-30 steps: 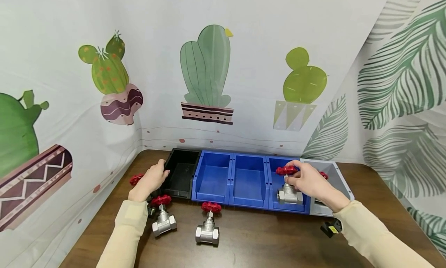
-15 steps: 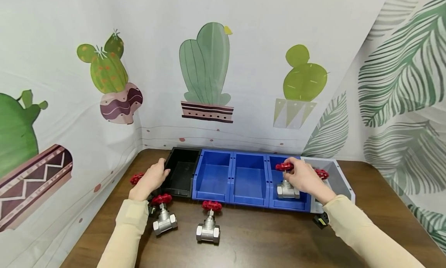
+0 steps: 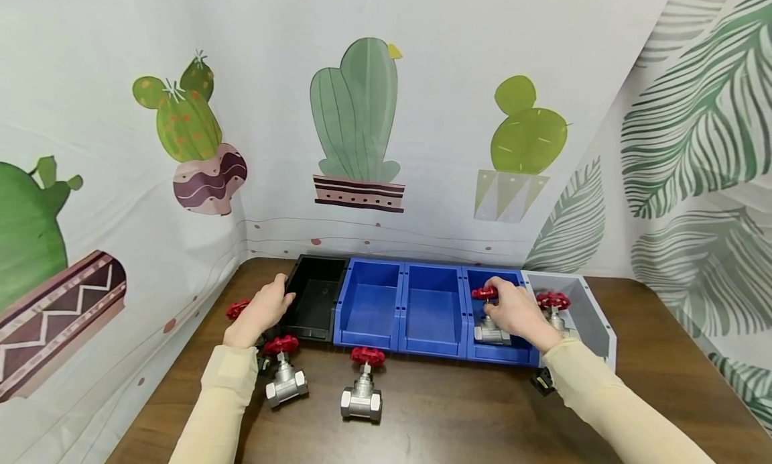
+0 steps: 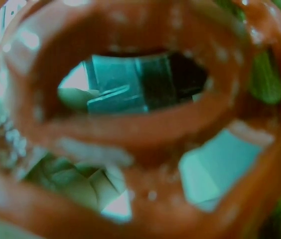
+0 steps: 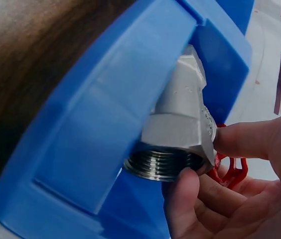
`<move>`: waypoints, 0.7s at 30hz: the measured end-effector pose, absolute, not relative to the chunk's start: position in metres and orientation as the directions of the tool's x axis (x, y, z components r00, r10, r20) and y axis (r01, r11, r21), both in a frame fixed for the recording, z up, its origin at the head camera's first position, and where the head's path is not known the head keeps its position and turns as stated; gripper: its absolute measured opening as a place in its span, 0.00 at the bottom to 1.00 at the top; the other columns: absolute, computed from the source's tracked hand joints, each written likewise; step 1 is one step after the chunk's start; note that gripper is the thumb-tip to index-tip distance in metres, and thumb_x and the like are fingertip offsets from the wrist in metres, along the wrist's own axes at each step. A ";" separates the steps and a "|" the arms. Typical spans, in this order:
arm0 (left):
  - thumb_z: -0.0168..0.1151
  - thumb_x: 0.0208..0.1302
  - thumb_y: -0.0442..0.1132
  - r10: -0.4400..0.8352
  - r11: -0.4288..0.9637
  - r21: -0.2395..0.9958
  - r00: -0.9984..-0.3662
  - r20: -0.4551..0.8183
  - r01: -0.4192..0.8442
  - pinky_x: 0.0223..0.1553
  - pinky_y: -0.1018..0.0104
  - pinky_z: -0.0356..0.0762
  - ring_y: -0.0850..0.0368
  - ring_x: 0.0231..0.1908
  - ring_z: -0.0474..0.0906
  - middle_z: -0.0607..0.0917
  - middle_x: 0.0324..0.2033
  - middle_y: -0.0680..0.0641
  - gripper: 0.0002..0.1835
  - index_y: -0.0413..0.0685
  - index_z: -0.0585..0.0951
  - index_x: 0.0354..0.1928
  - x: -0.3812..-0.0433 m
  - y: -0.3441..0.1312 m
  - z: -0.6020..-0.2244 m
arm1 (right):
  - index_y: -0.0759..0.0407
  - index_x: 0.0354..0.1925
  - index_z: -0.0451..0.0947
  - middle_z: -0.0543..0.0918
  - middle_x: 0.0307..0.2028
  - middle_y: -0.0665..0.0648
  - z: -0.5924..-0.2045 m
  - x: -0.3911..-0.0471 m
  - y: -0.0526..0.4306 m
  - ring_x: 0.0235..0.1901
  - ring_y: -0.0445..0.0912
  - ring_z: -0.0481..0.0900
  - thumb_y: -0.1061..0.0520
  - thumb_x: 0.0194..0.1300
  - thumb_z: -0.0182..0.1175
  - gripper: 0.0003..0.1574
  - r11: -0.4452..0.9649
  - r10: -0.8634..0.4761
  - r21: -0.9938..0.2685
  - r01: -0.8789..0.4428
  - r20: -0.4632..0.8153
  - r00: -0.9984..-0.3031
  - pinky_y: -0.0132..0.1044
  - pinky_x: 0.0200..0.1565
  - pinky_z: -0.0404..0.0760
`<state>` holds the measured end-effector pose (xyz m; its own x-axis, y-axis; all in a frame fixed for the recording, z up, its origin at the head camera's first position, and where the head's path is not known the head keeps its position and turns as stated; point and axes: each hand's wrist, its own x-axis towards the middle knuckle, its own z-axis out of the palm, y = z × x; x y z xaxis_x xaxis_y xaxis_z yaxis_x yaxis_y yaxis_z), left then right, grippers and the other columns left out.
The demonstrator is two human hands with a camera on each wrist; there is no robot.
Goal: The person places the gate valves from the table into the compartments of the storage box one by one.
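My right hand (image 3: 515,311) holds a steel valve with a red handwheel (image 3: 484,293) by its upper part, inside the rightmost blue bin (image 3: 529,357). In the right wrist view, the valve's threaded steel body (image 5: 173,130) sits behind the bin's front wall, with thumb and fingers around it. My left hand (image 3: 261,311) grips the left wall of the black bin (image 3: 315,333), thumb over the rim; its other fingers are partly hidden. A red handwheel (image 4: 145,132) fills the left wrist view, blurred and close to the camera.
Two valves, a tilted one (image 3: 286,383) and an upright one (image 3: 362,398), stand on the wooden table (image 3: 446,417) before the bins. Another red handwheel (image 3: 236,309) shows beside my left hand. A valve (image 3: 553,303) stands in the grey bin (image 3: 594,316). Two blue bins (image 3: 369,316) adjoin the black one.
My right hand has shifted left and slightly lower with the valve, deeper into the blue bin. The valve in the grey bin shows more now. My left hand has stayed put.
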<state>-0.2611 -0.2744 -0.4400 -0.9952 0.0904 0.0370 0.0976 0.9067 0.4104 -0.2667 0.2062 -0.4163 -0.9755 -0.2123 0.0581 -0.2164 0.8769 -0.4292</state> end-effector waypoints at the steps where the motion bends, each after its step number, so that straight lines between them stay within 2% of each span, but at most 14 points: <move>1: 0.53 0.73 0.34 0.092 0.906 0.412 -0.995 0.037 0.100 0.41 0.46 0.76 0.36 0.42 0.80 0.78 0.46 0.23 0.25 0.23 0.60 0.61 -0.261 -0.275 -0.440 | 0.61 0.54 0.74 0.76 0.22 0.51 -0.417 -0.266 0.205 0.23 0.48 0.73 0.60 0.59 0.63 0.24 0.882 -0.207 -0.422 -0.207 0.047 -0.977 0.46 0.29 0.72; 8: 0.53 0.73 0.34 0.100 0.904 0.412 -0.994 0.048 0.111 0.40 0.47 0.76 0.37 0.40 0.80 0.79 0.45 0.24 0.25 0.23 0.60 0.61 -0.262 -0.275 -0.442 | 0.62 0.54 0.74 0.83 0.37 0.61 -0.421 -0.267 0.202 0.28 0.51 0.75 0.60 0.59 0.62 0.24 0.894 -0.194 -0.406 -0.189 0.029 -0.981 0.49 0.33 0.75; 14: 0.53 0.73 0.34 0.096 0.905 0.411 -0.994 0.049 0.108 0.41 0.46 0.76 0.37 0.41 0.80 0.79 0.45 0.25 0.25 0.23 0.60 0.61 -0.262 -0.276 -0.442 | 0.63 0.53 0.74 0.83 0.42 0.65 -0.421 -0.272 0.201 0.29 0.53 0.77 0.61 0.59 0.61 0.23 0.889 -0.190 -0.419 -0.183 0.024 -0.981 0.50 0.33 0.75; 21: 0.52 0.73 0.35 0.096 0.905 0.413 -0.994 0.042 0.105 0.40 0.46 0.76 0.38 0.39 0.80 0.79 0.44 0.25 0.25 0.23 0.59 0.62 -0.263 -0.276 -0.442 | 0.66 0.60 0.70 0.78 0.53 0.71 -0.422 -0.276 0.198 0.45 0.62 0.79 0.60 0.63 0.58 0.27 0.902 -0.179 -0.404 -0.151 -0.032 -0.983 0.56 0.43 0.76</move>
<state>-0.2634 -0.2759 -0.4424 -0.9944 0.0965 0.0422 0.1053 0.9048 0.4126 -0.2756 0.1983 -0.4219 -0.9834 -0.1787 -0.0323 -0.1506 0.9022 -0.4041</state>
